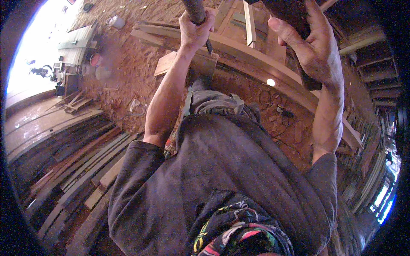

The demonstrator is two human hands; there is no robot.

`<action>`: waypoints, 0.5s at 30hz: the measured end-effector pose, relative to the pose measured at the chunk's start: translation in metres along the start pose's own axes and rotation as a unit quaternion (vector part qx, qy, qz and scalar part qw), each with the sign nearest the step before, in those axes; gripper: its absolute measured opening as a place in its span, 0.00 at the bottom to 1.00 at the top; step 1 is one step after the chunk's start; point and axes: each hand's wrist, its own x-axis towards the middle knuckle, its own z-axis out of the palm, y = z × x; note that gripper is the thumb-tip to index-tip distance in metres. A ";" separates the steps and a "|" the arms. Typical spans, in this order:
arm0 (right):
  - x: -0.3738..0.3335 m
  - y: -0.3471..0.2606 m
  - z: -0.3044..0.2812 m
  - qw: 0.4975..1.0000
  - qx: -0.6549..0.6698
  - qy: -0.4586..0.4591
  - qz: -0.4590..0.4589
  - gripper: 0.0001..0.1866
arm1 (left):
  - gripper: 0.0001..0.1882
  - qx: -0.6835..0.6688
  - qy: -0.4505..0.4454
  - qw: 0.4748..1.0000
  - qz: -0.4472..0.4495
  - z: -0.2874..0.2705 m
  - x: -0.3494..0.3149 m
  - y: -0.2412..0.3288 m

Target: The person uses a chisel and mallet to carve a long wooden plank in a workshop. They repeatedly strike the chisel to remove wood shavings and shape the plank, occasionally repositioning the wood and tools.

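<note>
In the head view, a dark round handle (194,10) is gripped by the left hand (195,30), fingers wrapped fully around it; a thin dark shaft (209,47), likely a chisel blade, runs down from under the fist toward a small wood block (168,63). Whether the tip touches the wood cannot be told. The right hand (314,49) is raised near the upper edge of the view and closed about a dark, heavy block-shaped tool (290,13), probably a mallet, whose top is cut off by the frame. The thumb is stretched along its side.

The wood block lies on a long curved beam (256,55) that crosses the floor (128,72) from upper left to right. The block is reddish-brown, flat-faced, with square edges, and no finished cut can be made out on it. Judging from this, the work appears to be at an early or middle stage: the tools are set to the wood, but no shaped result shows.

The floor is covered in reddish sawdust and chips. Planks (77,158) are stacked along the left edge, and further boards (250,21) lie beyond the beam. A small bucket (116,21) stands toward the upper left corner.
</note>
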 end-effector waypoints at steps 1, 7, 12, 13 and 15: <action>0.001 0.003 -0.001 1.000 -0.009 -0.003 -0.021 0.28 | 0.08 -0.004 0.001 1.000 0.003 0.001 0.000 0.001; 0.004 0.001 -0.016 0.997 0.042 -0.063 0.006 0.26 | 0.08 -0.003 0.001 1.000 0.007 0.004 0.003 -0.009; 0.017 -0.004 -0.017 0.997 -0.018 -0.001 -0.079 0.26 | 0.10 0.060 -0.007 0.998 0.013 0.007 -0.002 -0.012; 0.020 -0.006 -0.018 0.996 -0.015 0.014 -0.085 0.26 | 0.11 0.091 -0.008 0.996 0.020 0.006 -0.004 -0.012; 0.030 -0.020 -0.030 0.996 0.011 0.033 -0.078 0.25 | 0.13 0.090 -0.018 0.995 0.038 0.016 -0.002 -0.018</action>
